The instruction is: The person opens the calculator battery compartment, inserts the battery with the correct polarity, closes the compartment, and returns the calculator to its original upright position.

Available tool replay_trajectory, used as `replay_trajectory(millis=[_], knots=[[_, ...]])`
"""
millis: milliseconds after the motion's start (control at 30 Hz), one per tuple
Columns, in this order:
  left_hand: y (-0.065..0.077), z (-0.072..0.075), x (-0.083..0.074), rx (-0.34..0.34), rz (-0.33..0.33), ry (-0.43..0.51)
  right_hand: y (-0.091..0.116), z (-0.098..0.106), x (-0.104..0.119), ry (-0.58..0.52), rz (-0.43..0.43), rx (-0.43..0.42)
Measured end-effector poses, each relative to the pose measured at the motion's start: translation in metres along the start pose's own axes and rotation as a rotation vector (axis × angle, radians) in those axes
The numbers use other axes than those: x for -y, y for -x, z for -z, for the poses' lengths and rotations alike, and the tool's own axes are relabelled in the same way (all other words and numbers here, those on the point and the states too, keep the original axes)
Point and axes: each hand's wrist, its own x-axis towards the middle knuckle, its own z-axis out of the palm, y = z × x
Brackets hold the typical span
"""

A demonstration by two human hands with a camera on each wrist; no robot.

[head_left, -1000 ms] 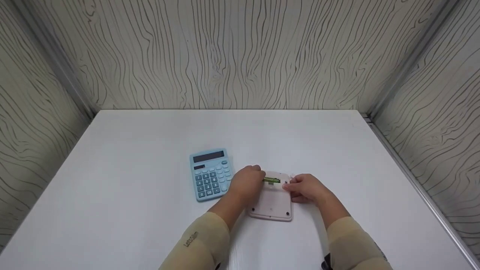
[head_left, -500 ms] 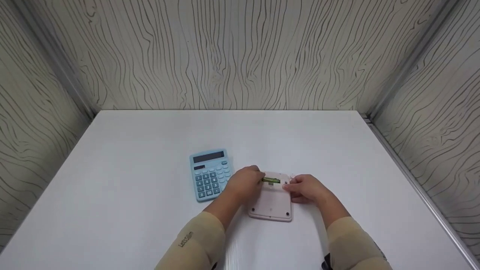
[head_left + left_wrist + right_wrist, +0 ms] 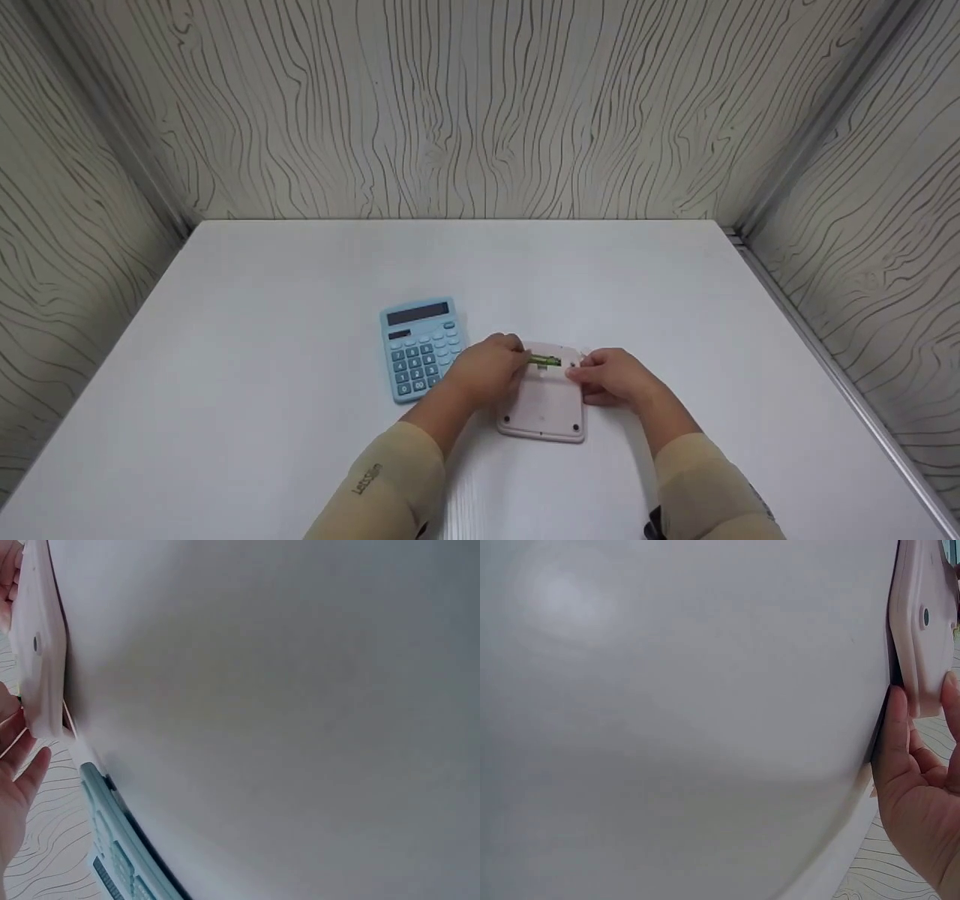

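Observation:
A pale pink calculator point(image 3: 541, 405) lies face down on the white table, its battery slot uncovered near the far end. A green battery point(image 3: 547, 361) shows in that slot, slightly slanted. My left hand point(image 3: 487, 369) reaches over the calculator's left side, fingertips at the battery's left end, which they hide. In the left wrist view, the left hand point(image 3: 13, 791) is only partly visible beside the calculator's edge. My right hand point(image 3: 616, 376) grips the right edge; in the right wrist view, the calculator point(image 3: 922, 637) sits between thumb and fingers.
A light blue calculator point(image 3: 420, 352) lies face up just left of my left hand. The white table point(image 3: 285, 300) is bounded by wood-grain panels point(image 3: 465, 112) at the back and sides. Beige sleeves point(image 3: 382, 480) cover both forearms.
My left hand and forearm have shifted slightly left. The battery looks a little more slanted, its left end nearer the fingertips. The right hand and pink calculator have stayed put.

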Motion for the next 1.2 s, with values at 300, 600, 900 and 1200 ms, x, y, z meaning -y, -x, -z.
replay_trajectory(millis=[300,600,900,1200], knots=[[-0.0013,-0.0043,0.0028,-0.008,-0.032,-0.047,-0.0035,0.0003,-0.0016,0.004,-0.005,0.001],[-0.0012,-0.0035,0.0005,-0.004,-0.059,-0.126,-0.0037,0.0006,-0.0017,0.011,-0.006,-0.011],[0.0001,-0.0023,-0.0007,-0.010,-0.064,-0.187,-0.0018,-0.0010,0.0012,0.013,0.003,0.002],[-0.0022,-0.0055,-0.0050,-0.003,-0.060,-0.233,-0.0017,0.0012,0.0009,0.004,-0.016,-0.005]])
